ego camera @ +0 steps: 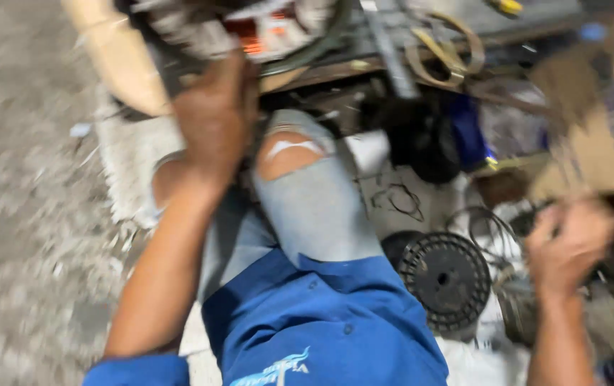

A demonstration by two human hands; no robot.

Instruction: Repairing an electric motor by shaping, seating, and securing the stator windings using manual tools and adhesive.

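Nearest the camera is a blue shirt (328, 322) with a pale printed emblem at its lower edge, above grey jeans (314, 207) torn open at the knee. Just right of the leg a black spool (445, 279), round and ribbed with a centre hole, lies flat on a white cloth (378, 154) on the floor. The right hand (567, 246) hovers beside the spool, fingers curled inward; motion blur hides whether it pinches anything. Above it sits a brown cardboard box (592, 121), a blue mark on its side, tilted. Thin wire loops (396, 200) lie on the cloth. The left hand (214, 121) is raised farther off, fingers pressed together against the rim of a round motor (250, 28) with copper-coloured winding inside. The motor rests at the top edge, its face turned toward the camera; its axis cannot be judged. A tan tape ring (453, 46) lies right of it. Grey concrete floor (28, 179) lies left.
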